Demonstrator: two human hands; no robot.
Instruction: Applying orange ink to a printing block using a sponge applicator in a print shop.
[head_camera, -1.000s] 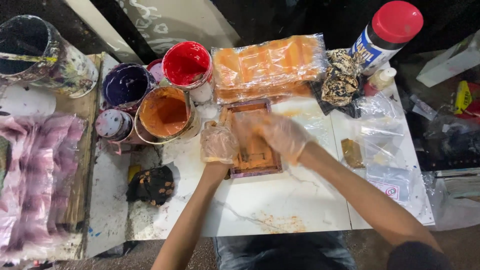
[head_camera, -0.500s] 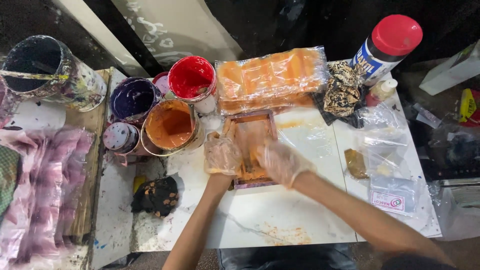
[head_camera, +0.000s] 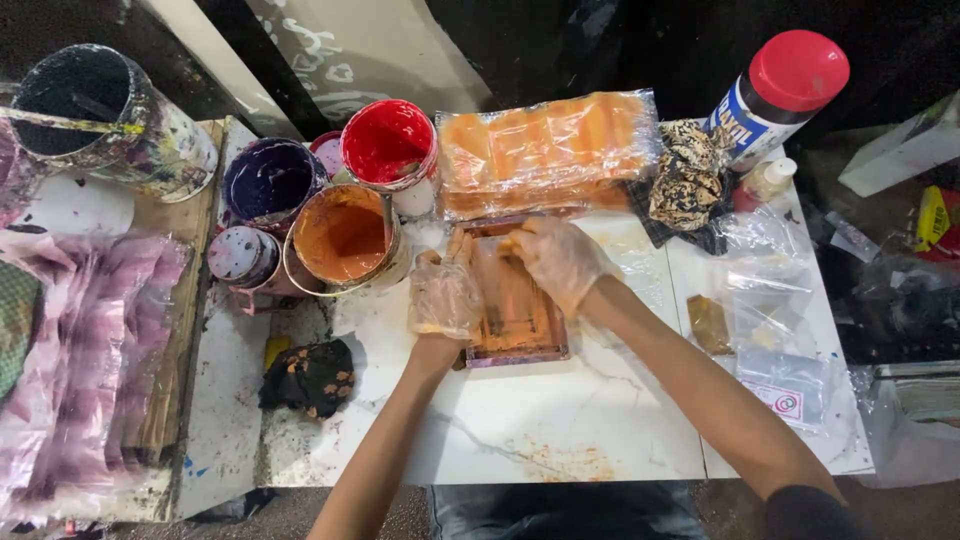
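An orange-stained rectangular frame (head_camera: 522, 330) lies on the white marble tabletop (head_camera: 560, 420). My left hand (head_camera: 443, 295), in a thin clear plastic glove, grips the frame's left edge. In the same kind of glove, my right hand (head_camera: 555, 258) presses on the frame's far end, fingers curled over it. Whether something small sits under the right fingers is hidden. An open can of orange paint (head_camera: 343, 235) stands just left of my left hand.
Cans of red paint (head_camera: 389, 141) and purple paint (head_camera: 268, 180) stand behind the orange one, a big dark can (head_camera: 95, 110) at far left. An orange plastic-wrapped pack (head_camera: 545, 150), a red-capped spray can (head_camera: 780, 85), patterned cloths (head_camera: 312, 375) and clear bags (head_camera: 775, 300) lie around.
Both hands have stayed on the frame; the right hand has slid toward its far end. The view has shifted slightly.
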